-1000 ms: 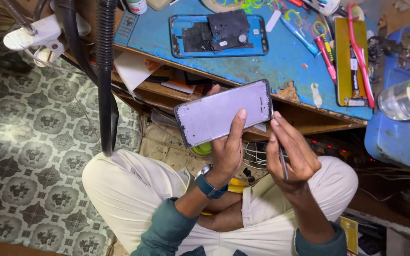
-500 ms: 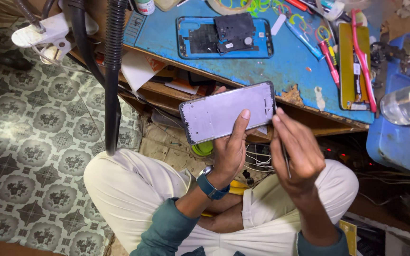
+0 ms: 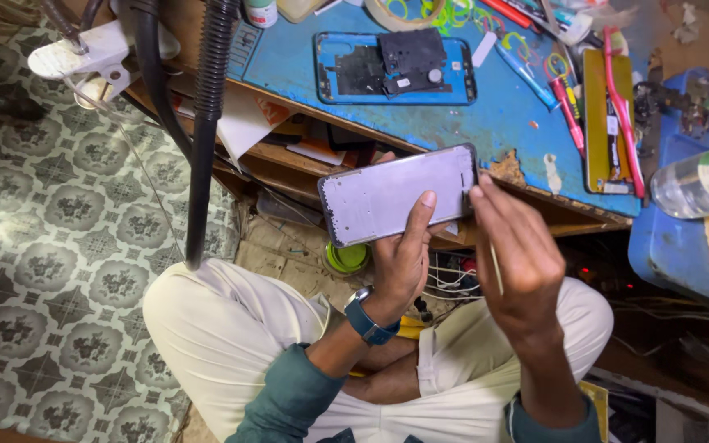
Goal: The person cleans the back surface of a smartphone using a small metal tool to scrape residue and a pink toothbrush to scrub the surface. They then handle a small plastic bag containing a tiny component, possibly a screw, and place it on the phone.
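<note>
While my left hand (image 3: 400, 262) grips the grey phone frame (image 3: 395, 197) from below, my right hand (image 3: 514, 254) pinches its right end. Far right lies a clear bottle (image 3: 699, 184) with a green-and-white label.

The right hand (image 3: 514, 254) has turned, so its back now faces up and its fingertips touch the right end of the phone panel (image 3: 395, 197), which looks a little flatter

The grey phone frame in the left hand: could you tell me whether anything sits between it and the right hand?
Nothing visible does. The right hand already has fingertips at the right end of the grey phone frame, which the left hand holds.
</note>
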